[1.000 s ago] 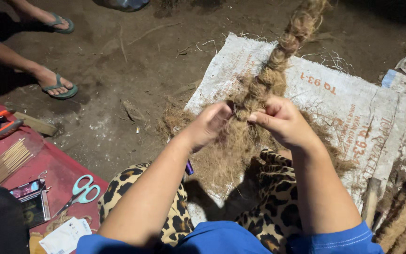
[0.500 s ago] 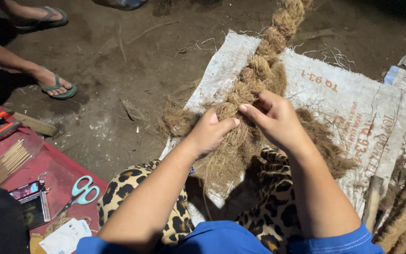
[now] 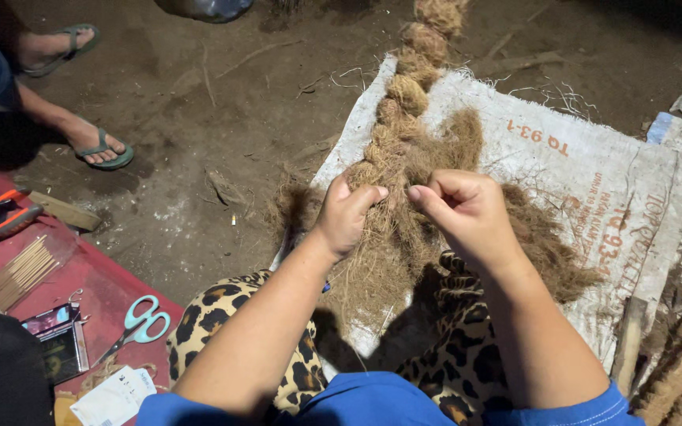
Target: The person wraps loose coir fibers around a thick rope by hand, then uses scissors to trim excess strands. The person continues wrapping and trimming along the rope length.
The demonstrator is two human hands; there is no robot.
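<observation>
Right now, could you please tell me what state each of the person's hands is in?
Left hand: closed, gripping the brown coconut-fibre braid at its loose lower end.
Right hand: closed, pinching strands of the same fibre.

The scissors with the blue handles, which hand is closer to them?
Left. The left hand is above and right of the scissors; the right hand is farther right, past the fibre braid.

Thick brown coir braid [image 3: 404, 118], loose-fibred lower end
</observation>
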